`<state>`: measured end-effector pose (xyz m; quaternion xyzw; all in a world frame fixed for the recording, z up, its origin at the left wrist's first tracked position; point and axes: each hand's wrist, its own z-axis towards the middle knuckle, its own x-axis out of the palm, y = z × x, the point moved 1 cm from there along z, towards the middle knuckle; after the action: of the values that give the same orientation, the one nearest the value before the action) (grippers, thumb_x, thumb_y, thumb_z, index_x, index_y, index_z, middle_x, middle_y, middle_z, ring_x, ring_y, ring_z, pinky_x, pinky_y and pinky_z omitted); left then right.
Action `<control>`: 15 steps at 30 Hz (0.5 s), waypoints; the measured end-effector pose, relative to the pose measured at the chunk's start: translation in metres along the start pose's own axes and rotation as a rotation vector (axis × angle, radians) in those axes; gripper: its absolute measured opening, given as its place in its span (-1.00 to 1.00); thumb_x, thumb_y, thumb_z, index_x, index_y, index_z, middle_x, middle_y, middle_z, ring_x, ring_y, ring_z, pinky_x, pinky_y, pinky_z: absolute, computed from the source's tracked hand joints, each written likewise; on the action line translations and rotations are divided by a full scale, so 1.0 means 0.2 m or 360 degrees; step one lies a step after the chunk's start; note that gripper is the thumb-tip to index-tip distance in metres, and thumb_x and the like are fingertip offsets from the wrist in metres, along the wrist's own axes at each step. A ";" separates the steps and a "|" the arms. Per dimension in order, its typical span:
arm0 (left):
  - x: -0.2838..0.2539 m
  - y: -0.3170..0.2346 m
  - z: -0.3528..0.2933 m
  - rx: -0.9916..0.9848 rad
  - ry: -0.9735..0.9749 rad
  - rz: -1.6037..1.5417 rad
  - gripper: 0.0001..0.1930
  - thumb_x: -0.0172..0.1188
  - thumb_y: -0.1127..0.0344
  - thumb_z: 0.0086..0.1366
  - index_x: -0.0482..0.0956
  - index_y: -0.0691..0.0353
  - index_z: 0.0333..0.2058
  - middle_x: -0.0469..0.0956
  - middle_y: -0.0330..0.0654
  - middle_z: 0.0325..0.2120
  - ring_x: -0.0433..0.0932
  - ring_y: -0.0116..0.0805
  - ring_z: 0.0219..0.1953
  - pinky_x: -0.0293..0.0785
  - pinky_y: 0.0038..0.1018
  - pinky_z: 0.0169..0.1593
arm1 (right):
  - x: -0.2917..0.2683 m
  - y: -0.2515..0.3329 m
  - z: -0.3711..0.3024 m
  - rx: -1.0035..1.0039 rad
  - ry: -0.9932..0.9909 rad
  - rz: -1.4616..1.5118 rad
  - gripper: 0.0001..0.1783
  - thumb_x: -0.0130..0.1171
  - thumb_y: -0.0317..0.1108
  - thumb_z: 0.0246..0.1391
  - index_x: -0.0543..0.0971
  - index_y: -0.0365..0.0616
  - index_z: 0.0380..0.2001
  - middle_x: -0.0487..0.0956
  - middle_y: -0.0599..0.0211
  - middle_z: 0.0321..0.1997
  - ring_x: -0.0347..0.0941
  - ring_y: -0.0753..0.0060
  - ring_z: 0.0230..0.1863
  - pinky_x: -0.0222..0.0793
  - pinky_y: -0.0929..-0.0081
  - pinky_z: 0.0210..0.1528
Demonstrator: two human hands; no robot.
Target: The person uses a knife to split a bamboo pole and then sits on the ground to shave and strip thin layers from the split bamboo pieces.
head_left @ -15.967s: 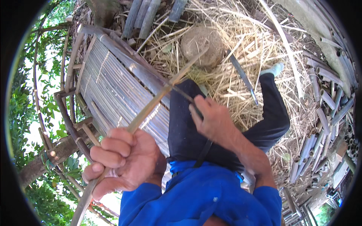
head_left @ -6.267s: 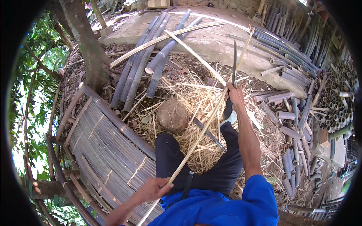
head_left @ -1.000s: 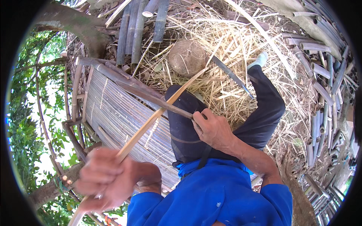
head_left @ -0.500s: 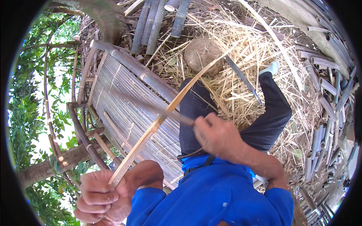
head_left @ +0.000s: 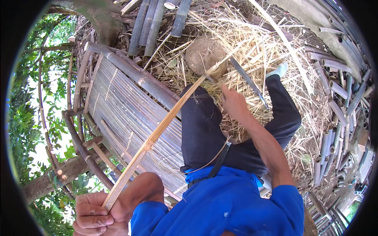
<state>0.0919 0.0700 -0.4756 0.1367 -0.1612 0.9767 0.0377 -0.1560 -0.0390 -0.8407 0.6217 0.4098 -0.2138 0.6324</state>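
One head-worn fisheye view, looking steeply down from close above; edges bend

Outdoor bamboo workshop, cut bamboo poles (head_left: pixel 157 23), shavings (head_left: pixel 252 47), woven bamboo platform (head_left: pixel 126 118), trees (head_left: pixel 27 118)

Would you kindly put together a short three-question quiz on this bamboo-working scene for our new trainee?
1. True or false: the left hand grips the near end of the bamboo strip.
2. What does the right hand hold? A) a long knife B) a hammer C) a rope
3. Fill in: the strip's far end lies over a round ____ block set in the straw.

Key: 1 true; 2 A, the long knife; 3 wooden.
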 end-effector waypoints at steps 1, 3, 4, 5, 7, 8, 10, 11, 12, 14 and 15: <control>0.00 -0.01 0.01 -0.0024 -0.0040 0.0098 -0.41 -0.19 -0.28 0.52 0.25 0.04 -0.56 0.15 -0.43 -0.69 0.13 -0.61 -0.75 -0.09 -0.60 -0.74 | 0.07 -0.14 0.04 0.0095 0.0059 0.0017 -0.80 0.03 -0.35 0.26 0.37 -0.13 -0.09 0.57 -0.19 -0.41 0.56 -0.33 -0.46 0.48 -0.17 -0.39; -0.02 0.02 0.00 -0.0031 -0.0084 0.0191 -0.39 -0.22 -0.32 0.51 0.21 0.02 -0.58 0.11 -0.43 -0.69 0.10 -0.60 -0.74 -0.11 -0.60 -0.72 | 0.07 -0.30 0.11 0.0171 0.0058 -0.0065 -0.79 0.03 -0.35 0.26 0.37 -0.14 -0.09 0.57 -0.19 -0.42 0.56 -0.32 -0.46 0.47 -0.17 -0.38; -0.03 0.03 -0.01 -0.0062 -0.0111 0.0229 -0.45 -0.10 -0.22 0.45 0.21 -0.01 -0.62 0.13 -0.41 -0.74 0.15 -0.55 -0.73 -0.01 -0.58 -0.63 | 0.06 -0.34 0.13 0.0237 0.0061 -0.0138 -0.78 0.03 -0.34 0.26 0.36 -0.15 -0.08 0.57 -0.19 -0.43 0.56 -0.30 -0.46 0.47 -0.16 -0.36; -0.04 0.05 -0.02 -0.0093 -0.0139 0.0262 -0.50 0.01 -0.12 0.39 0.21 -0.03 -0.67 0.16 -0.39 -0.79 0.21 -0.50 -0.72 0.08 -0.55 -0.53 | 0.06 -0.36 0.14 0.0236 0.0055 -0.0138 -0.78 0.03 -0.34 0.26 0.36 -0.15 -0.08 0.57 -0.19 -0.43 0.56 -0.30 -0.46 0.47 -0.16 -0.36; -0.06 0.18 -0.15 -0.0151 -0.0133 0.0316 -0.46 0.02 -0.19 0.40 0.20 -0.02 -0.68 0.16 -0.38 -0.77 0.21 -0.48 -0.70 0.08 -0.53 -0.52 | 0.00 -0.20 0.11 0.0180 0.0200 -0.0017 -0.75 0.10 -0.29 0.28 0.36 -0.21 -0.12 0.56 -0.13 -0.48 0.54 -0.26 -0.40 0.45 -0.08 -0.37; -0.06 0.24 -0.19 -0.0199 -0.0134 0.0310 -0.42 0.03 -0.25 0.40 0.20 -0.02 -0.68 0.16 -0.38 -0.76 0.21 -0.47 -0.67 0.08 -0.51 -0.50 | -0.05 -0.09 0.07 0.0132 0.0160 0.0030 -0.75 0.11 -0.29 0.28 0.36 -0.21 -0.13 0.56 -0.12 -0.46 0.54 -0.26 -0.40 0.45 -0.10 -0.36; -0.05 0.27 -0.19 -0.0212 -0.0223 0.0095 -0.35 0.04 -0.35 0.38 0.17 0.00 -0.69 0.13 -0.36 -0.75 0.15 -0.47 -0.69 0.01 -0.48 -0.51 | -0.22 0.25 -0.08 -0.0062 0.0037 0.0114 -0.76 0.11 -0.28 0.27 0.37 -0.19 -0.16 0.55 -0.08 -0.44 0.55 -0.21 -0.46 0.48 -0.07 -0.43; -0.03 0.27 -0.19 -0.0163 -0.0306 0.0206 -0.34 0.04 -0.35 0.38 0.15 0.00 -0.69 0.10 -0.36 -0.75 0.13 -0.46 -0.69 -0.01 -0.47 -0.51 | -0.31 0.41 -0.17 -0.0213 -0.0048 0.0148 -0.78 0.10 -0.27 0.26 0.38 -0.17 -0.18 0.54 -0.05 -0.44 0.56 -0.17 -0.52 0.51 -0.03 -0.50; -0.02 0.29 -0.19 -0.0119 -0.0390 0.0298 -0.34 0.03 -0.35 0.38 0.14 0.01 -0.70 0.08 -0.36 -0.75 0.11 -0.46 -0.69 -0.03 -0.47 -0.51 | -0.34 0.49 -0.26 -0.0402 -0.0117 0.0197 -0.85 0.13 -0.31 0.24 0.41 -0.12 -0.25 0.48 0.10 -0.45 0.58 -0.01 -0.55 0.52 0.14 -0.60; 0.00 0.28 -0.19 -0.0140 -0.0262 0.0400 -0.40 -0.05 -0.26 0.43 0.15 0.02 -0.66 0.12 -0.35 -0.73 0.13 -0.46 -0.67 0.01 -0.46 -0.48 | -0.44 0.66 -0.38 -0.0615 -0.0158 0.0331 -0.88 0.16 -0.37 0.22 0.43 -0.10 -0.34 0.41 0.21 -0.46 0.56 0.14 -0.59 0.53 0.25 -0.61; 0.01 0.28 -0.19 -0.0146 -0.0138 0.0509 -0.45 -0.12 -0.17 0.48 0.16 0.03 -0.62 0.15 -0.34 -0.70 0.14 -0.46 -0.65 0.06 -0.46 -0.44 | -0.44 0.68 -0.40 -0.0638 -0.0212 0.0333 -0.87 0.18 -0.35 0.22 0.44 -0.10 -0.33 0.40 0.22 -0.46 0.56 0.16 -0.58 0.52 0.27 -0.61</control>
<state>0.0739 0.0294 -0.5263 0.1496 -0.2268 0.9550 -0.1191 -0.1199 0.0347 -0.6792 0.5073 0.3347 -0.1019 0.7875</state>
